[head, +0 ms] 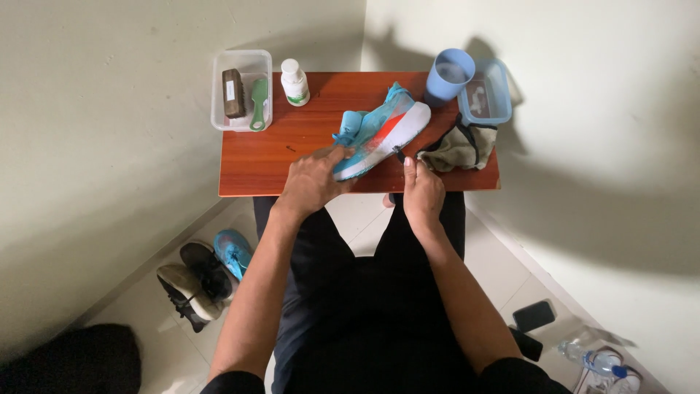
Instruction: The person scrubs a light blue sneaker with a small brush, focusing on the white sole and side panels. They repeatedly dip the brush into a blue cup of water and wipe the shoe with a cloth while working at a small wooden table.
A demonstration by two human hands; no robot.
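Note:
A turquoise running shoe [379, 128] with an orange patch and white sole lies on its side on a small red-brown wooden table [277, 157]. My left hand [313, 182] rests on the shoe's heel end and steadies it. My right hand [423, 191] pinches a small dark tool [399, 154] whose tip touches the white sole. What kind of tool it is cannot be made out.
A crumpled dirty cloth [461, 146] lies right of the shoe. Behind it stand a blue cup [448, 75] and a blue tub [487, 93]. At the back left are a clear tub [240, 89] with brushes and a white bottle [294, 82]. Shoes [208, 273], a phone [534, 316] and a water bottle [592, 359] lie on the floor.

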